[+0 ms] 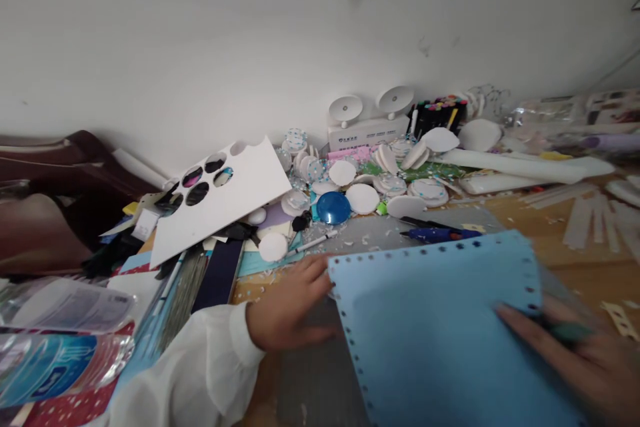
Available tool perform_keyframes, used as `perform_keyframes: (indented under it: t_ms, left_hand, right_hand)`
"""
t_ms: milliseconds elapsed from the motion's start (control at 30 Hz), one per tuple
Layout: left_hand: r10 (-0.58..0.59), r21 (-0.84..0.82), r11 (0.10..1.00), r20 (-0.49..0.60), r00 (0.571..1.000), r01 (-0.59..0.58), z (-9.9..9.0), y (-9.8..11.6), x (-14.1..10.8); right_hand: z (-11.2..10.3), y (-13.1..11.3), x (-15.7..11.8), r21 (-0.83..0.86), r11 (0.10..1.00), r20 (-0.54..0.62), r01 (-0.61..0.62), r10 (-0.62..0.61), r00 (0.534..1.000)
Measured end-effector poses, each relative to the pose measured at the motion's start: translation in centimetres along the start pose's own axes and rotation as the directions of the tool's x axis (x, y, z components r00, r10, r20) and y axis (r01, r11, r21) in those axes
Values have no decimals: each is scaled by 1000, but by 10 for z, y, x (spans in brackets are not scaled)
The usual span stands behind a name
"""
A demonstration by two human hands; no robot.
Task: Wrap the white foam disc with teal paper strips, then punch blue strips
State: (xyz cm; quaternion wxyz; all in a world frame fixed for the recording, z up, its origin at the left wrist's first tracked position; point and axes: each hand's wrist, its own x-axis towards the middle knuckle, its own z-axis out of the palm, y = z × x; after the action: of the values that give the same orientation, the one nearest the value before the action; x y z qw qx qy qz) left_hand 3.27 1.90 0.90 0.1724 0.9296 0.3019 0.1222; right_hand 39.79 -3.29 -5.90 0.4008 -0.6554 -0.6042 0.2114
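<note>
A light blue sheet (435, 327) with small holes punched along its edges is tilted above the grey mat (315, 373) on the desk. My right hand (570, 347) grips its right edge, the thumb over the front face; something dark green shows between the fingers. My left hand (295, 307), in a white sleeve, is beside the sheet's upper left corner, fingers spread, with nothing visible in it. Whether its fingertips touch the corner is unclear.
Behind lie white foam discs (363, 199), a blue round lid (333, 207), a blue tool (435, 235) and a white pen (315, 241). A white board with round holes (240, 193) leans at left, near plastic bottles (65, 360). White strips (590, 217) are at right.
</note>
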Motion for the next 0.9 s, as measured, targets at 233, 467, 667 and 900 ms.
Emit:
perform_keyframes:
  t_ms: [233, 467, 667, 900]
  left_hand:
    - [-547, 186, 703, -475, 689, 687, -29, -49, -78]
    - [-708, 408, 239, -548, 445, 881, 0, -96, -113]
    - [-721, 361, 159, -594, 358, 919, 5, -101, -95]
    - [-744, 348, 131, -584, 324, 928, 1, -98, -87]
  right_hand:
    - [42, -33, -3, 43, 951, 187, 306, -309, 933]
    - [64, -33, -9, 26, 788, 371, 616, -579, 726]
    - [73, -53, -6, 37, 710, 504, 703, -621, 600]
    - [86, -60, 7, -163, 618, 542, 769, -595, 593]
